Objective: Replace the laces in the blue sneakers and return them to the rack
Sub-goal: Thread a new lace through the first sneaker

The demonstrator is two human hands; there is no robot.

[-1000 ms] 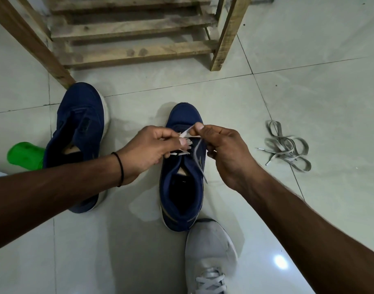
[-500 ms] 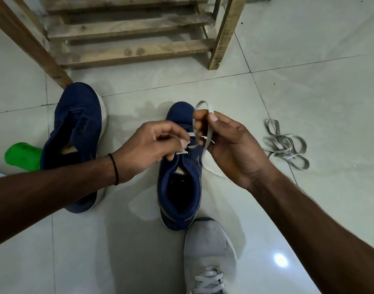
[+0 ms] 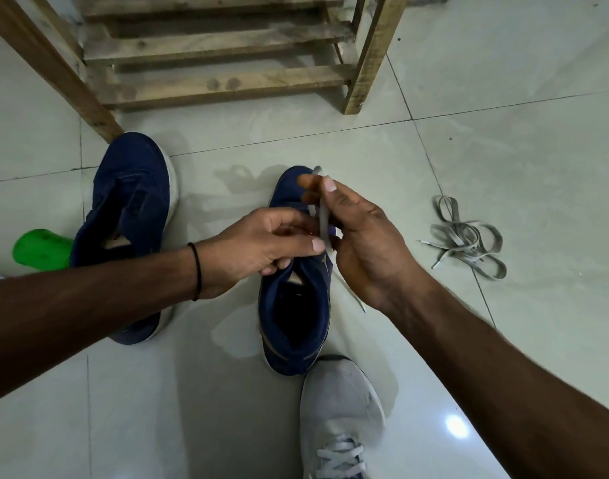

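Gaping navy sneaker (image 3: 289, 354), pale lace (image 3: 323, 216)

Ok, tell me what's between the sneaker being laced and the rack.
Nothing visible: bare floor runs from that sneaker to the rack. The other sneaker stands left, by a rack leg; a loose lace lies right.

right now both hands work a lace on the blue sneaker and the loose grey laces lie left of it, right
Wrong side: the head view shows the loose grey laces lying right of that blue sneaker; the rest holds.
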